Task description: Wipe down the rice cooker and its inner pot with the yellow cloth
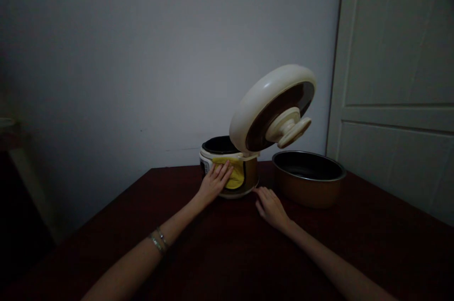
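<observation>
A cream and gold rice cooker (pixel 250 176) stands on a dark red-brown table (pixel 227 253) with its round lid (pixel 271 105) swung up and open. My left hand (pixel 214 182) presses a yellow cloth (pixel 236 176) flat against the cooker's front wall, fingers stretched out. My right hand (pixel 270 206) rests open on the table just right of the cooker's base, fingertips near its foot. The cooker's dark inner pot (pixel 308 177) sits on the table to the right, apart from the cooker.
A plain grey wall rises behind the table. A white panelled door (pixel 397 83) fills the right side. The table's left edge runs diagonally toward the front left, with a dim piece of furniture (pixel 14 150) beyond it.
</observation>
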`<state>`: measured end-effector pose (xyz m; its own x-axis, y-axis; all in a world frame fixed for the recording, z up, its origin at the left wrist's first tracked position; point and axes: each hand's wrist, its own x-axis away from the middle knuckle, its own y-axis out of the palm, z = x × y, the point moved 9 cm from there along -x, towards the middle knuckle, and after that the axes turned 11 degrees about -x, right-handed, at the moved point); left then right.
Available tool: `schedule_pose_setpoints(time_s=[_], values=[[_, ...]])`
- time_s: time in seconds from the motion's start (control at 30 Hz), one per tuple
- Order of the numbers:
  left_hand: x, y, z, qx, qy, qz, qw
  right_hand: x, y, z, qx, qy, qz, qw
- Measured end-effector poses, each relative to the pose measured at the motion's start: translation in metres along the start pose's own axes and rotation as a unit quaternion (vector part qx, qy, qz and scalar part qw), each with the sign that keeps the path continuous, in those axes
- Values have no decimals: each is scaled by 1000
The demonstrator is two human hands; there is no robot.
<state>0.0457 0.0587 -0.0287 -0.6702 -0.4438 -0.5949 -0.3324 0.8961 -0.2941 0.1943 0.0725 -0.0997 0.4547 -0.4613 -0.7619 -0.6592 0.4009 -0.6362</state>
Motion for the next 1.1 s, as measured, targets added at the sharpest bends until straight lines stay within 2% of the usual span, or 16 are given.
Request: schedule_pose_setpoints(time_s=[0.1,0.2,0.27,0.37,0.47,0.57,0.67,0.8,0.9,1.0,1.1], values=[[2,2,-13,-7,-11,14,1000,1,3,-1,-1,-1,-15,1000],[6,1,-11,3,11,38,999,1,4,-2,-8,7,-29,1000],[11,3,-3,15,27,39,999,1,5,-1,-12,15,-33,999],[22,9,17,36,49,5,998,1,5,-1,-11,14,-35,999],[35,11,43,72,111,-24,991,0,6,-3,-17,4,-38,999],[41,10,58,89,169,-22,981,-1,3,-6,-20,-2,-33,999],[34,10,50,66,148,-4,987,-2,2,-7,-18,-8,-26,999],[12,7,26,28,97,10,995,-1,2,-5,-23,-7,-23,999],[-5,3,14,28,90,10,996,0,1,-3,-44,-1,-21,999],[-11,1,21,53,131,3,990,0,0,-6,-59,-3,-30,998],[-6,3,49,87,211,4,974,2,5,-17,-54,-41,-73,995]])
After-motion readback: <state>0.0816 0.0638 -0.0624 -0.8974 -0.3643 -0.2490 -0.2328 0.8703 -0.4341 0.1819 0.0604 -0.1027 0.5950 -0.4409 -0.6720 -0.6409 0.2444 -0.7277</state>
